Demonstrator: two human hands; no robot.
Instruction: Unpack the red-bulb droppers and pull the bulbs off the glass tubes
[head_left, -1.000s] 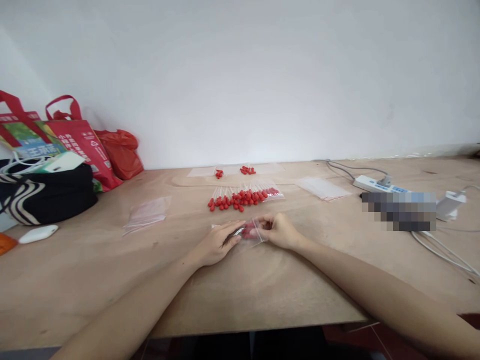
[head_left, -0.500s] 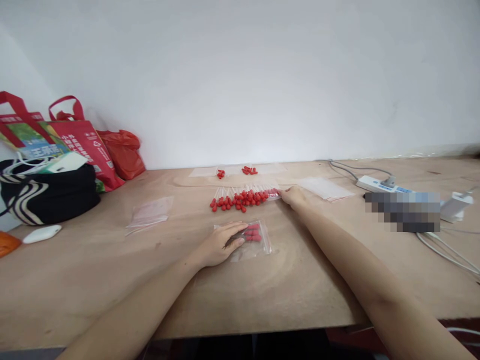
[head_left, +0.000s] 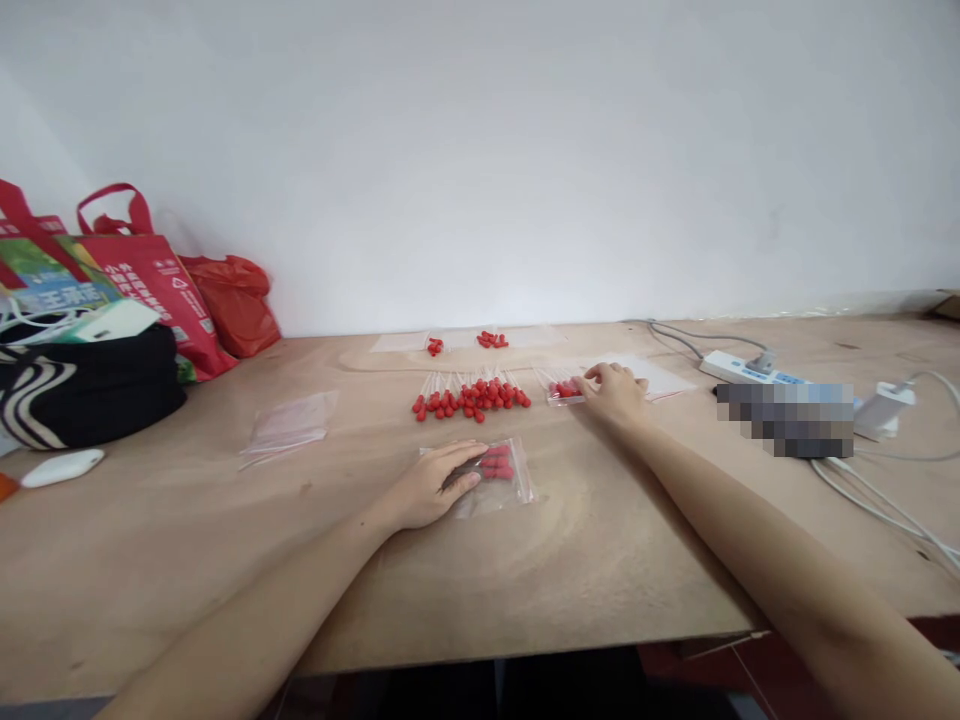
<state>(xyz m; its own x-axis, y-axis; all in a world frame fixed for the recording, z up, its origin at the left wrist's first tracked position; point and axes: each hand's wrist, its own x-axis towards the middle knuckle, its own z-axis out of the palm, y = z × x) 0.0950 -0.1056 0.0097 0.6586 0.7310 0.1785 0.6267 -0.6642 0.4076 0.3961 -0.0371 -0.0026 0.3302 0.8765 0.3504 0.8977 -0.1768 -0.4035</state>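
My left hand (head_left: 439, 485) rests with fingers outstretched on a clear zip bag (head_left: 521, 490) holding several red-bulbed droppers (head_left: 499, 463); part of the bag is hidden under the palm. My right hand (head_left: 616, 395) is at the right edge of a second zip bag (head_left: 559, 400), which lies flat with red-bulbed droppers inside. The fingers of this hand are bent and apart, the tips touching or just over that bag. Between the hands and the wall is a loose pile of droppers (head_left: 480, 395) with thin clear stems pointing to the wall.
Stacks of flat clear bags lie left (head_left: 289, 428) and right (head_left: 660, 378). Small groups of red bulbs (head_left: 493, 340) sit on plastic near the wall. A power strip (head_left: 750, 370) with cables is on the right. A black pouch (head_left: 112, 380), red bags (head_left: 232, 300) and a white case (head_left: 64, 467) stand left.
My right hand has brought the second bag of droppers away from the pile to the right, laid it down and loosened its fingers. My left hand stays on its bag. The view has shifted slightly.
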